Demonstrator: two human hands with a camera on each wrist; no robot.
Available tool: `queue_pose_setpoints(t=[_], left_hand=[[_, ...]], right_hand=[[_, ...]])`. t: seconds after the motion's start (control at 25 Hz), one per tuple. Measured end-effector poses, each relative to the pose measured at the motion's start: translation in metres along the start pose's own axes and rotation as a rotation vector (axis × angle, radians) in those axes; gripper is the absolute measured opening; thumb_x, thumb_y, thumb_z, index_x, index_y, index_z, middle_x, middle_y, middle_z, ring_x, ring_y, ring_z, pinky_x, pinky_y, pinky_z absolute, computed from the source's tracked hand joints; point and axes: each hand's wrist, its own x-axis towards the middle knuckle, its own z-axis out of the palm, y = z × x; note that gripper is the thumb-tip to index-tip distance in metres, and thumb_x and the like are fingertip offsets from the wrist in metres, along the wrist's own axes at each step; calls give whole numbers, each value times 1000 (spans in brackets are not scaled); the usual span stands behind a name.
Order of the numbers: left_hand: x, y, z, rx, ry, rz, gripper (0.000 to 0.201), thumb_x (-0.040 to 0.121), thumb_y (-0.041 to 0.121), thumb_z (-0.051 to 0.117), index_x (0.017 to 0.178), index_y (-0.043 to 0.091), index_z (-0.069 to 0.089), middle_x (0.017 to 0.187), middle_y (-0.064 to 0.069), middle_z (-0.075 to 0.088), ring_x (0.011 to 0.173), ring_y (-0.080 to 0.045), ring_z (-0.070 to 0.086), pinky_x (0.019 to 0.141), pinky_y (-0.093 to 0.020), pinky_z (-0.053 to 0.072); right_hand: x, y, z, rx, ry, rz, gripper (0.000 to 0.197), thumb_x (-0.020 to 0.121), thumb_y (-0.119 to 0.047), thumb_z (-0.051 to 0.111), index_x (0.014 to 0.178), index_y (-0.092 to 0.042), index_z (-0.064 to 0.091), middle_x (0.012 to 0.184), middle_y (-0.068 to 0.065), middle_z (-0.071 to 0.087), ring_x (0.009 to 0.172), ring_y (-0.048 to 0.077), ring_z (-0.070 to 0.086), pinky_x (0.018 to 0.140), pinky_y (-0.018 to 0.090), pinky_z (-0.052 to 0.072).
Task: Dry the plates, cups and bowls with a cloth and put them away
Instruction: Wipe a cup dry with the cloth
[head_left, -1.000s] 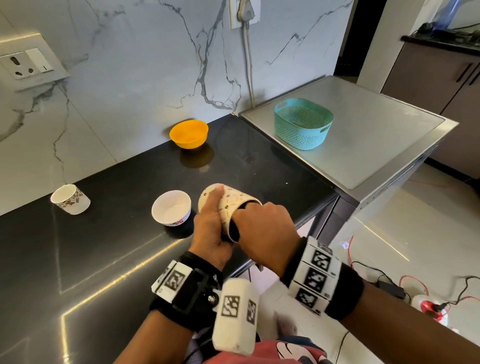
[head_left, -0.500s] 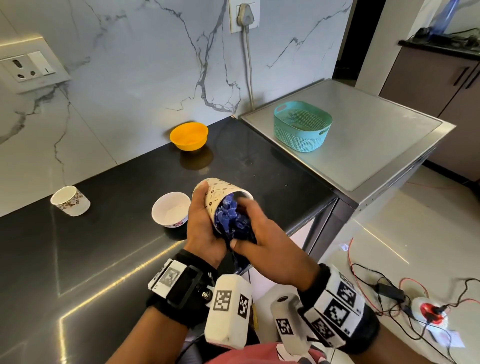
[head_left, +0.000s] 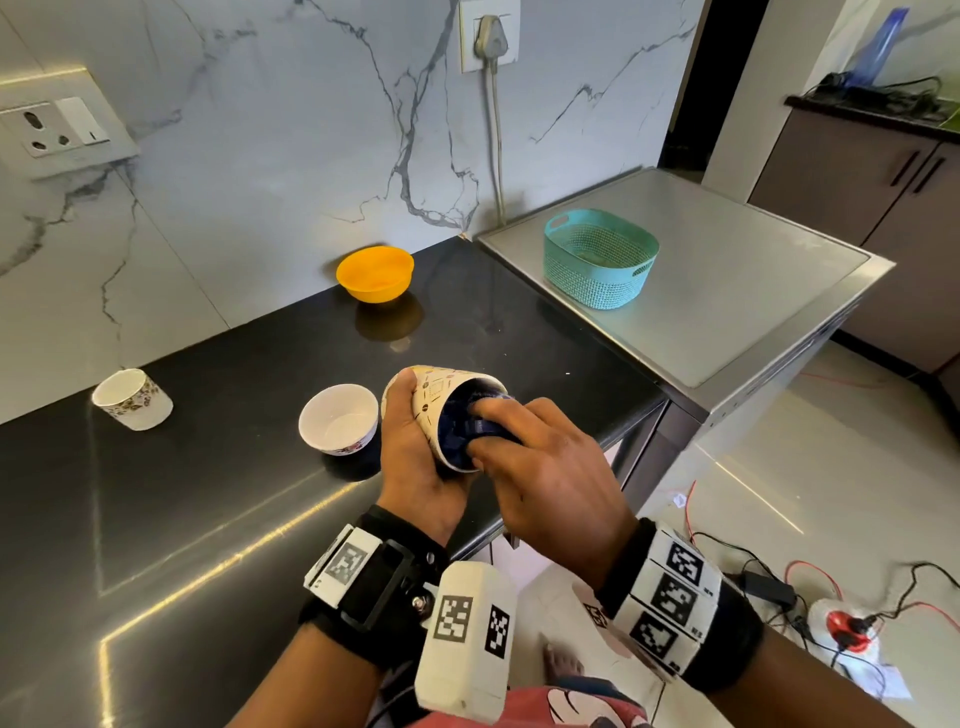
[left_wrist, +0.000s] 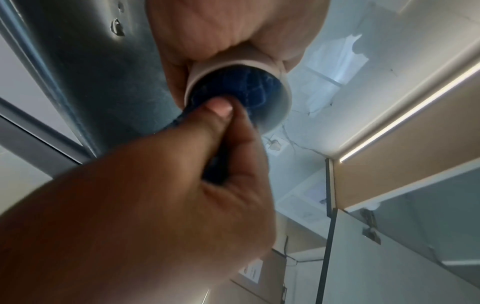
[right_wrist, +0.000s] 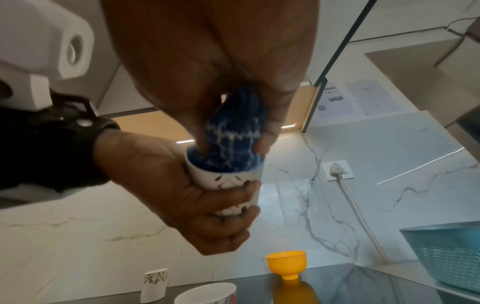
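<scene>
Low in the middle of the frame, the left hand (head_left: 415, 457) wraps around the cup (head_left: 447, 410). The right hand (head_left: 550, 467) pinches the blue cloth (head_left: 462, 431) inside it. Pushing too hard could make the cup slip and fall onto the table (head_left: 208, 493).

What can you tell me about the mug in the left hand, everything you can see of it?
The mug is a white, ceramic-looking cylinder printed with small dark marks. No handle shows. It is held off the counter, tipped on its side with the mouth toward the person. The left hand wraps its wall, fingers curled round it. A blue cloth with pale streaks is stuffed in the mouth, hiding the inside, and the right hand pinches that cloth at the rim. Whether it is wet cannot be told.
</scene>
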Motion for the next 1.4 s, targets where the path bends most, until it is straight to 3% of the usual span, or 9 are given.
queue_pose_setpoints(t=[0.2,0.4,0.6,0.72,0.84,0.96,1.12,1.28,1.4], left_hand=[[-1,-12,6,48,93,103,67,82,55,65,132,11,54,108,-13,72,90,-25,72,65,-33,58],[-3,-13,13,131,147,384,52,86,34,69,130,21,44,97,-7,75,82,-21,74,64,-33,57],[-19,-5,24,226,-39,566,65,81,33,74,131,12,40,115,-13,70,93,-24,71,76,-37,60],[-24,2,30,210,-153,604,98,63,51,84,138,9,39,125,-17,64,109,-32,66,87,-44,57],[-27,3,36,198,-80,586,86,71,45,81,137,9,39,123,-20,64,107,-36,66,85,-49,57],[-22,-6,36,235,104,559,56,86,29,71,128,13,38,105,-13,71,84,-21,73,65,-29,58],[-18,-6,32,176,145,519,66,84,34,73,135,10,38,104,-13,73,89,-27,73,65,-31,58],[-25,-4,30,234,25,567,75,76,36,76,135,11,37,109,-12,71,90,-22,72,68,-30,59],[-27,0,27,165,-241,509,92,66,52,80,139,10,44,125,-17,64,109,-30,64,85,-40,57]], right_hand=[[-1,19,11,-98,129,-158,17,87,-7,61,99,-11,71,119,4,64,91,31,62,69,37,55],[7,8,10,-93,-63,-100,47,68,4,78,112,-10,71,115,10,68,104,36,64,79,36,58],[18,-7,-14,808,85,287,29,81,13,52,95,-1,74,99,10,72,86,27,67,68,42,57],[19,-15,-26,1069,150,288,29,84,18,49,93,3,72,98,7,72,86,22,68,71,38,57],[18,-7,-12,540,204,66,32,71,17,47,85,1,71,92,9,70,88,24,64,73,40,53],[16,10,2,-88,146,-186,33,81,2,46,99,-5,74,107,11,70,109,37,60,97,35,44],[22,14,0,-270,35,-304,27,82,-2,60,106,-4,72,109,13,70,111,39,61,93,40,52],[23,-2,-15,379,78,73,30,68,11,55,86,-4,74,92,5,72,91,18,65,73,37,57],[19,-24,-32,1093,165,319,24,84,15,51,85,3,71,90,9,73,86,20,68,76,39,57]])
